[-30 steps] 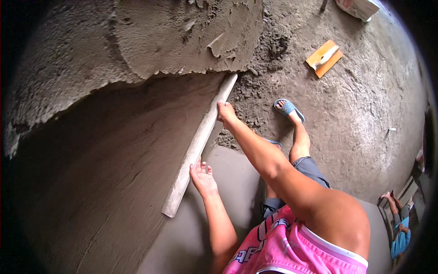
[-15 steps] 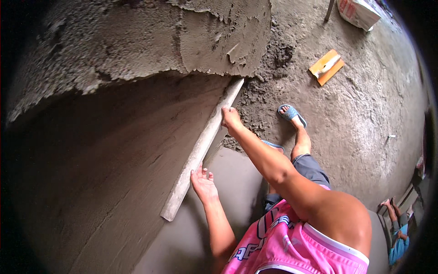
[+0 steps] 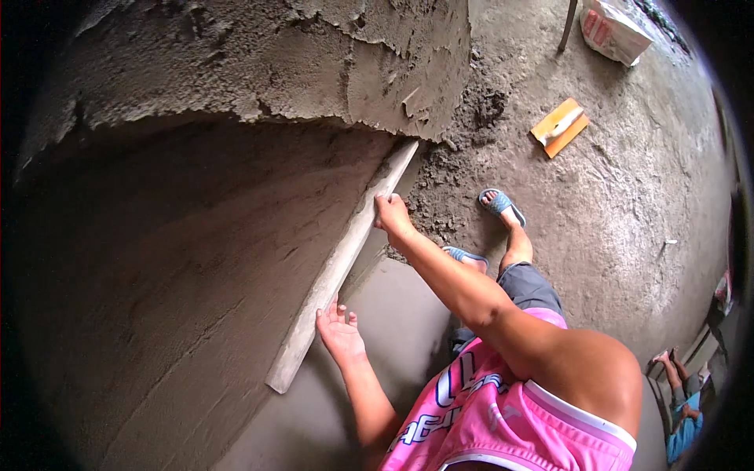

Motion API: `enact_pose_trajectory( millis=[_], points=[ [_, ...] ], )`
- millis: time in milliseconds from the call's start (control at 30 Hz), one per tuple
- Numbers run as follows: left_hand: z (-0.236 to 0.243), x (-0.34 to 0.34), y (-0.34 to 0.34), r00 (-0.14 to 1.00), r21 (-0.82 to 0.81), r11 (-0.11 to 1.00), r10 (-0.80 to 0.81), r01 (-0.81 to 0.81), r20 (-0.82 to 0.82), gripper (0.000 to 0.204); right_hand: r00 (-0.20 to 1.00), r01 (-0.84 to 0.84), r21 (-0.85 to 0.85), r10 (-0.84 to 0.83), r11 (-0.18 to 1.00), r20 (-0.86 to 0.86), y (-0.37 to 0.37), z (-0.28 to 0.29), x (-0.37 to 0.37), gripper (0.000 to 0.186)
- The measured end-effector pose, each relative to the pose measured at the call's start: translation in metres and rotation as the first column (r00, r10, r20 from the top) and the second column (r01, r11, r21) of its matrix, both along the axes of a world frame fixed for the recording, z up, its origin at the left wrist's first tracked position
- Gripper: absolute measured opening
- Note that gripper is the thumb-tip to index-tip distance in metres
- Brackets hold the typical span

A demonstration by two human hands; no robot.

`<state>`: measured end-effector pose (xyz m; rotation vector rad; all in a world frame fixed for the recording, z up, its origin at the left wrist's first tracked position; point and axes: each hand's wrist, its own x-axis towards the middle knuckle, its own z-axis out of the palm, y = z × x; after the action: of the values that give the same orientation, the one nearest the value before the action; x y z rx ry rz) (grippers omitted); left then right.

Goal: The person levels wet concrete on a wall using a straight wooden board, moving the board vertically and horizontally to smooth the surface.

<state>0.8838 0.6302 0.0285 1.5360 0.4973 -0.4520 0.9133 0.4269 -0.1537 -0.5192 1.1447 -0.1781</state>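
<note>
A long, pale straightedge bar [image 3: 330, 271], smeared with cement, lies slantwise along the smooth grey mortar surface [image 3: 196, 259]. My right hand [image 3: 392, 215] is closed around the bar's edge in its upper half. Lower down, my left hand [image 3: 342, 334] has its palm turned up and its fingers spread, with the fingertips touching the bar's edge. The bar's upper end reaches under the ragged lip of a rough plastered face [image 3: 377, 71].
Loose mortar [image 3: 463, 173] lies along the foot of the plastered face. An orange float [image 3: 560, 128] with a pale handle and a white sack [image 3: 614, 33] rest on the floor beyond. Another person [image 3: 685, 420] sits at the far right. A smooth grey slab [image 3: 400, 302] adjoins the bar.
The bar has slid slightly down and to the left, and both my hands have moved with it. My right hand stays closed on it, and my left fingers remain spread at its edge.
</note>
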Motion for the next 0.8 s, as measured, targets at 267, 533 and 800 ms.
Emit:
enact_pose_trajectory(
  millis=[267, 533, 800],
  points=[
    [0.041, -0.006, 0.028, 0.996, 0.018, 0.999, 0.038, -0.039, 0.078, 0.043, 0.982, -0.042, 0.092, 0.023, 0.995, 0.189, 0.016, 0.058, -0.018, 0.033],
    [-0.031, -0.023, 0.007, 0.994, 0.098, 0.994, -0.034, 0.044, -0.104, 0.037, 0.992, 0.123, 0.232, -0.11, 0.965, -0.068, 0.025, -0.096, -0.032, 0.035],
    [-0.117, -0.01, -0.029, 0.985, 0.029, 0.999, 0.029, -0.025, -0.168, 0.038, 0.989, 0.104, 0.238, -0.076, 0.966, -0.124, -0.035, -0.163, 0.01, 0.026]
  ],
)
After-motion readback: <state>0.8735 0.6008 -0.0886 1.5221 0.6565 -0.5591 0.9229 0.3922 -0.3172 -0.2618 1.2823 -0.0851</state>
